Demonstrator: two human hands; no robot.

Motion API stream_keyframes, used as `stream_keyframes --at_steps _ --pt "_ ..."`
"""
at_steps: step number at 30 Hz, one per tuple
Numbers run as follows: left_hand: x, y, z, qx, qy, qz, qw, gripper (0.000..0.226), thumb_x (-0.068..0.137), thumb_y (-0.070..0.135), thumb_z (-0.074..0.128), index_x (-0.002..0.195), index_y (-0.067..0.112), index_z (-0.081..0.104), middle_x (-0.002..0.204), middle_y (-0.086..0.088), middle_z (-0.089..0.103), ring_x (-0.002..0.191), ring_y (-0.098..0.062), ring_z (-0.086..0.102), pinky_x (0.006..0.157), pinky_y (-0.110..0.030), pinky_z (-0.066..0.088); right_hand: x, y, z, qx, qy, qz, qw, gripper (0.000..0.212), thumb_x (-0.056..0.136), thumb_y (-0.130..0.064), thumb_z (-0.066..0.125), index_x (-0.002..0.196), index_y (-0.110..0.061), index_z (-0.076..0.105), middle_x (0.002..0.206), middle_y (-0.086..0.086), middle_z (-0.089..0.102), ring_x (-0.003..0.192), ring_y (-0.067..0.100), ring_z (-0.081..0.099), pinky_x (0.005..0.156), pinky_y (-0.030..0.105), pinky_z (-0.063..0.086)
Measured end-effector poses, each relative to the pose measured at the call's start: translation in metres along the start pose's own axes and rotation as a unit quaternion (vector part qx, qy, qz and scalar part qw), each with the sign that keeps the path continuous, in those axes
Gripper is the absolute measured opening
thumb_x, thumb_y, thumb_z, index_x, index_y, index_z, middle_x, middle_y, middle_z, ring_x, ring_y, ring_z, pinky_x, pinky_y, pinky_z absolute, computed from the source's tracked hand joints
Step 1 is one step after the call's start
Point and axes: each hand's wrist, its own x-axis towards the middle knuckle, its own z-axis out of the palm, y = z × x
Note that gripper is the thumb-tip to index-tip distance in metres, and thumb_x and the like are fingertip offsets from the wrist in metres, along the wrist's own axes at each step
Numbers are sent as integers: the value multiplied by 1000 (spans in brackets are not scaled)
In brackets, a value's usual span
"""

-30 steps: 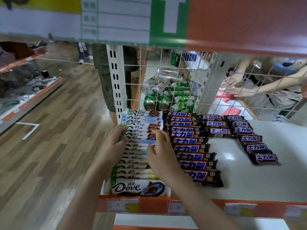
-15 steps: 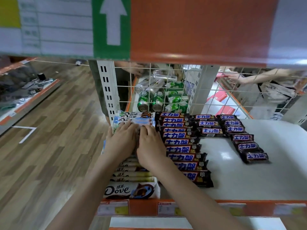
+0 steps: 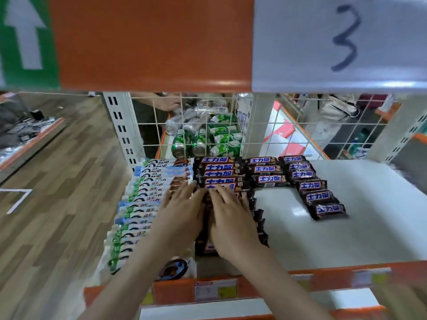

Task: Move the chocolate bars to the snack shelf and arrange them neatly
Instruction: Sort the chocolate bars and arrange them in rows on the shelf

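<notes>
Your left hand (image 3: 182,218) and right hand (image 3: 231,218) lay flat, fingers straight, grasping nothing, pressing the dark chocolate bars (image 3: 219,174) on the snack shelf (image 3: 346,227). Push unevenly and that row probably fanned rightward or nudged the white bars (image 3: 147,195) askew.

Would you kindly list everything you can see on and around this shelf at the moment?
Dove bars: one long row, count unclear, white wrappers with blue or green ends, shelf's left edge.
Dark bars: four rows, dark brown with blue lettering; the longest beside the Dove bars, three shorter rows to its right.
Shelf: one, white with an orange front strip.
Cans: several, green and silver, lying behind the wire grid.
Wire grid: one, white, at the shelf's back.
Sign: one, grey, handwritten 3, above.
Left hand: flat on the bars.
Right hand: flat on the dark bars.
</notes>
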Motion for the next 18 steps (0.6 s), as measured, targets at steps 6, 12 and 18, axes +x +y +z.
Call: stream_keyframes --at_steps 6,12,18 --pt "-3 37 22 64 -30 11 997 53 100 35 24 148 29 2 157 7 -2 144 -14 -8 115 -48 -4 -19 26 0 -31 2 63 998 75 94 -20 47 150 -20 -2 157 2 -10 144 23 -12 115 43 -7" --pt "-8 41 25 97 -24 -1 995 55 100 37 23 148 28 -1 157 8 -4 144 -13 -8 114 -49 -6 -19 33 8 -37 16 50 998 69 97 -21 42 150 -19 -2 157 6 -10 144 25 -12 115 41 -9" --pt "-9 47 21 116 -42 -16 992 59 99 37 28 148 28 -4 157 8 -7 144 -12 -10 112 -53 -8 -17 39 11 -19 15 29 999 64 99 -24 38 150 -20 -1 158 5 -9 144 21 -14 113 38 -12"
